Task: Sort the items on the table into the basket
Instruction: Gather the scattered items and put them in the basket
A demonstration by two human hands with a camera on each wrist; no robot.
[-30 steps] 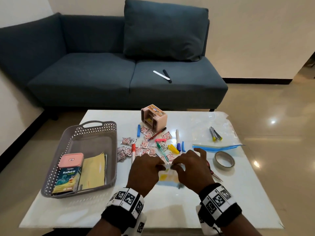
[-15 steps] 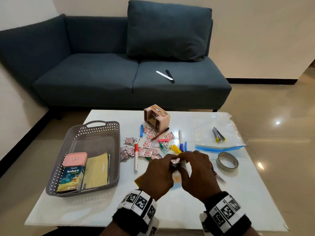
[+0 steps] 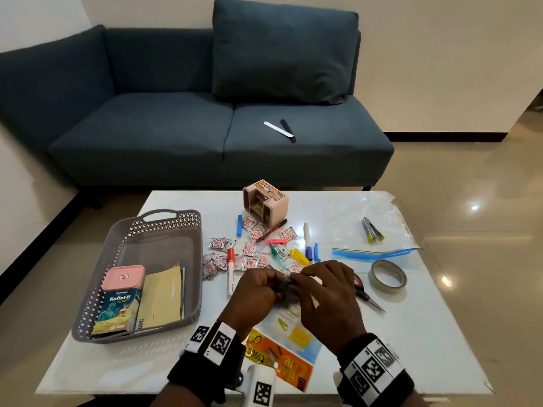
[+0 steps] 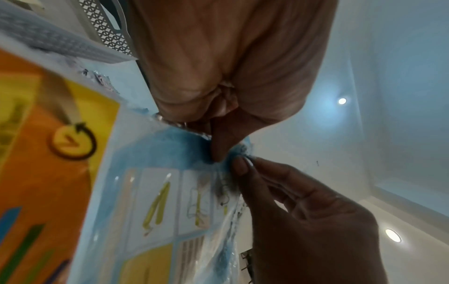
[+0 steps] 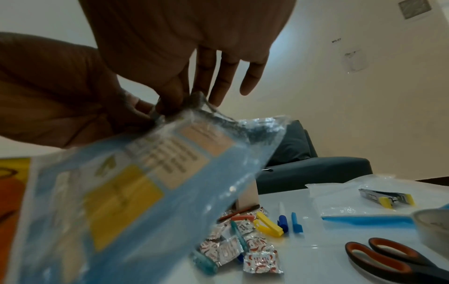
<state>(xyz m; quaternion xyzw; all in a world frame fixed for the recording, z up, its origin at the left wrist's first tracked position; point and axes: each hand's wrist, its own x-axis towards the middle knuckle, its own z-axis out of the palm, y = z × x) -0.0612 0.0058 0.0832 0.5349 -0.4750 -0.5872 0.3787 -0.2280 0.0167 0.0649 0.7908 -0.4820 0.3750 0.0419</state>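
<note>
Both hands hold a printed plastic packet (image 3: 282, 345) of bag clips above the near middle of the white table (image 3: 382, 333). My left hand (image 3: 258, 292) pinches its top edge from the left, and my right hand (image 3: 320, 292) pinches the same edge from the right. The packet (image 4: 155, 192) hangs below the fingers, blue and orange with yellow clip pictures; the right wrist view shows the packet (image 5: 136, 182) crumpled at the top. The grey basket (image 3: 158, 230) stands at the left, holding a pink-lidded box (image 3: 123, 279), a Koflet-H carton (image 3: 116, 312) and a yellow envelope (image 3: 160, 298).
Small red-and-white sachets (image 3: 249, 259), markers (image 3: 230, 270), coloured clips (image 3: 299, 255) and a pink holder (image 3: 266, 205) lie mid-table. Scissors (image 3: 367, 298), a tape roll (image 3: 388, 277) and a zip bag with a stapler (image 3: 371, 233) lie on the right. A blue sofa (image 3: 205, 127) stands behind.
The hands lifted the packet off the table and drew it nearer; its lower end now hangs down by my wrists. Both hands still pinch its top edge.
</note>
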